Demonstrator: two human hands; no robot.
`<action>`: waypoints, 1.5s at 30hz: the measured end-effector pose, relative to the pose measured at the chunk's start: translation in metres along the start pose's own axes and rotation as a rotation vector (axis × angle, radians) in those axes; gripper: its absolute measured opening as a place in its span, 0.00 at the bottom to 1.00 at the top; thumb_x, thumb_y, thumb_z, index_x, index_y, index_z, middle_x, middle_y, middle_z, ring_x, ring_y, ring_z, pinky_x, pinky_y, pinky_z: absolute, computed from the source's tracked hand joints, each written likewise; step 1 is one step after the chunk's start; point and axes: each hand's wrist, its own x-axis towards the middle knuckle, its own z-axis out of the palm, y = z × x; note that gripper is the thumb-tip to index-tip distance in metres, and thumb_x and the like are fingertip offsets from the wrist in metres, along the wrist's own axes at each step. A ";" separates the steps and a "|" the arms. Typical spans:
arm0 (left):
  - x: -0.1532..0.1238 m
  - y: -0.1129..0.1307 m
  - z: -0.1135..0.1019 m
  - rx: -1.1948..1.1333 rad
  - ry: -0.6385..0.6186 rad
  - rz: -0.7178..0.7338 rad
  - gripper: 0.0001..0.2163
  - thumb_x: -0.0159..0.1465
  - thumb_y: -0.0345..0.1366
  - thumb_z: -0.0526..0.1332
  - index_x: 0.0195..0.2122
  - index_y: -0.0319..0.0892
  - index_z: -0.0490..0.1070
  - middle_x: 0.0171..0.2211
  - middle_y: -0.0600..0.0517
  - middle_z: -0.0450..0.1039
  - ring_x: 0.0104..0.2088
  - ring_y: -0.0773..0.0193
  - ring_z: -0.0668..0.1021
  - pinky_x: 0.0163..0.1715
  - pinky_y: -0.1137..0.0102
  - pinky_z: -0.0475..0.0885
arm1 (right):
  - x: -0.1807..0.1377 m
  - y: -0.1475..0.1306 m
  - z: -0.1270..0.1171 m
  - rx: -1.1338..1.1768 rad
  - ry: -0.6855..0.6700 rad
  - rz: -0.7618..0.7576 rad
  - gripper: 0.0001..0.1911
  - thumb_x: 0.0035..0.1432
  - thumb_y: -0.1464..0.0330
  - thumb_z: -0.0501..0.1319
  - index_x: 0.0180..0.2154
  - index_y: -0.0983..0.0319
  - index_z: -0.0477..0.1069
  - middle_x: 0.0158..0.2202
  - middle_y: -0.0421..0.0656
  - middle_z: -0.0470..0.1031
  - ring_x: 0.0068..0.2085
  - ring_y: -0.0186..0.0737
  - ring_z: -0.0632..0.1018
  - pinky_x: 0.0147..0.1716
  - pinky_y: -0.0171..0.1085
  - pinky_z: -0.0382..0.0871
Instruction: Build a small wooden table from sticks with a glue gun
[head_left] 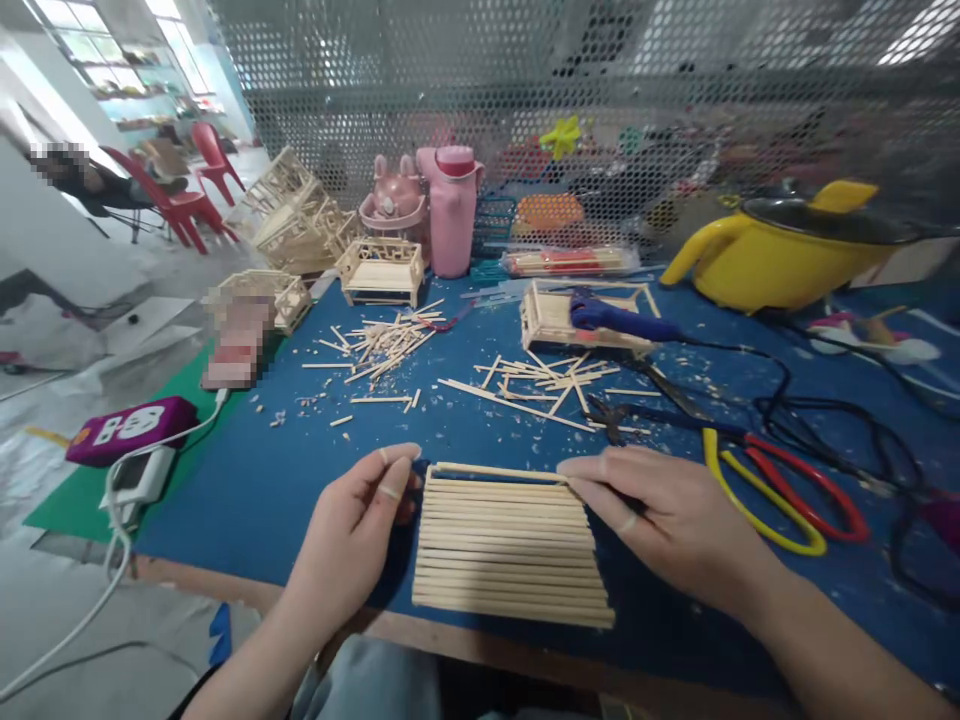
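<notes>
Sticks (510, 545) lie in a finished-looking flat row on the table (262, 490). My left hand (360, 525) at nine o'clock and right hand (660, 515) at three press its ends, fingers loosely open, gripping nothing; loose offcuts (382, 345) wait at twelve.

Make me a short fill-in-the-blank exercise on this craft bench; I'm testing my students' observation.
1. Both hands, left hand and right hand, press the ends of a flat row of thin ____ sticks.
2. The table's cover is ____.
3. The scissors with red and yellow handles lie to the ____ of the right hand.

Missing: wooden; blue; right

Blue table (247, 490): stick mat (510, 545), scissors (780, 490), loose sticks (382, 345)
</notes>
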 end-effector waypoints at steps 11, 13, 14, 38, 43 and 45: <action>0.012 0.011 0.013 -0.314 -0.184 -0.272 0.20 0.55 0.51 0.64 0.39 0.39 0.71 0.17 0.60 0.60 0.17 0.75 0.60 0.17 0.78 0.54 | 0.005 -0.003 0.002 0.027 -0.094 -0.022 0.12 0.61 0.68 0.54 0.37 0.56 0.76 0.27 0.40 0.77 0.28 0.36 0.75 0.29 0.36 0.67; 0.012 0.009 0.014 -0.360 -0.180 -0.302 0.19 0.54 0.50 0.65 0.38 0.40 0.71 0.18 0.59 0.62 0.17 0.74 0.61 0.17 0.77 0.54 | 0.003 -0.002 0.002 0.038 -0.095 -0.037 0.12 0.61 0.69 0.53 0.39 0.56 0.76 0.28 0.41 0.78 0.30 0.38 0.76 0.30 0.37 0.68; 0.012 0.008 0.015 -0.378 -0.180 -0.315 0.19 0.54 0.50 0.65 0.37 0.40 0.71 0.19 0.59 0.62 0.17 0.74 0.62 0.17 0.77 0.54 | 0.001 -0.002 0.002 0.050 -0.099 -0.045 0.13 0.62 0.69 0.53 0.40 0.56 0.76 0.30 0.42 0.79 0.31 0.39 0.77 0.32 0.37 0.69; 0.011 0.012 0.010 -0.391 -0.197 -0.264 0.23 0.61 0.45 0.60 0.55 0.42 0.59 0.11 0.65 0.58 0.11 0.76 0.58 0.13 0.80 0.53 | 0.003 0.007 -0.001 0.469 -0.273 0.381 0.12 0.62 0.63 0.54 0.31 0.58 0.73 0.24 0.38 0.72 0.25 0.33 0.71 0.26 0.32 0.65; 0.010 0.012 0.011 -0.430 -0.198 -0.253 0.24 0.61 0.45 0.61 0.55 0.41 0.59 0.11 0.65 0.59 0.12 0.75 0.61 0.14 0.80 0.57 | 0.004 0.005 -0.001 0.491 -0.292 0.435 0.12 0.61 0.63 0.54 0.32 0.59 0.73 0.24 0.38 0.72 0.26 0.33 0.72 0.28 0.32 0.65; 0.010 0.013 0.012 -0.448 -0.179 -0.245 0.24 0.60 0.44 0.62 0.54 0.40 0.60 0.11 0.65 0.59 0.12 0.75 0.61 0.13 0.81 0.57 | 0.004 0.004 0.000 0.526 -0.284 0.459 0.11 0.60 0.63 0.55 0.32 0.59 0.73 0.24 0.38 0.72 0.26 0.33 0.73 0.28 0.32 0.66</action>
